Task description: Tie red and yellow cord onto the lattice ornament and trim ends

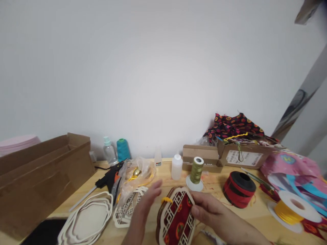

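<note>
My right hand (212,212) grips the right edge of a scalloped wooden lattice frame (177,217), thumb in front and fingers behind. Dark red patterned fabric backs the frame, and a bit of yellow cord (167,200) shows at its upper left edge. The piece looks layered and stands tilted above the table. Left of it, apart from it, my left hand (144,214) is raised with its fingers stretched out and nothing in it. Behind that hand lie loose lattice cut-outs (122,217), partly hidden. Further left is a stack of plain scalloped frames (89,217).
A glue gun (106,180), a plastic bag (143,166) and a white bottle (176,166) stand behind the hands. Olive thread (197,172), red ribbon (238,190) and a yellow cord spool (288,211) are to the right. Cardboard boxes (43,180) flank the table.
</note>
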Demonstrator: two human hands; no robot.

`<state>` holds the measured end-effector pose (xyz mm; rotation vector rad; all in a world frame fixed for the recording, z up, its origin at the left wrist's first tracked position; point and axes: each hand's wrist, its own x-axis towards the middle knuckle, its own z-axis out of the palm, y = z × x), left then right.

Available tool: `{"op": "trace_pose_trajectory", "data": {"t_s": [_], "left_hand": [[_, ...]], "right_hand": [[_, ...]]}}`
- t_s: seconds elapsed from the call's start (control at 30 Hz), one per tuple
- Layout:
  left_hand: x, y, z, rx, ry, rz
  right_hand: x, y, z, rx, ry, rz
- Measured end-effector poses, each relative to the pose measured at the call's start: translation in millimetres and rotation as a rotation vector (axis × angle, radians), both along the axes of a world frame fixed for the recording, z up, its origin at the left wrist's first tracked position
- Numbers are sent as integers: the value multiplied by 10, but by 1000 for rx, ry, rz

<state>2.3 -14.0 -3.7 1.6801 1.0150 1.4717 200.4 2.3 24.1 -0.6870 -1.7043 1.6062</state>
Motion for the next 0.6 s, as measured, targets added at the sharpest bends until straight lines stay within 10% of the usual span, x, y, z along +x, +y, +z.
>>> {"op": "trace_pose_trajectory", "data": {"t_s": [0.2, 0.47, 0.6], "left_hand": [[245, 192, -161, -808, -589, -374], [155, 84, -52, -940, -898, -439], [139, -6, -37, -811, -968, -526]], "right_hand": [[-26, -8, -70, -23, 84, 86], [-142, -14, -228, -85, 71, -50], [-138, -24, -275, 205, -154, -482]]}}
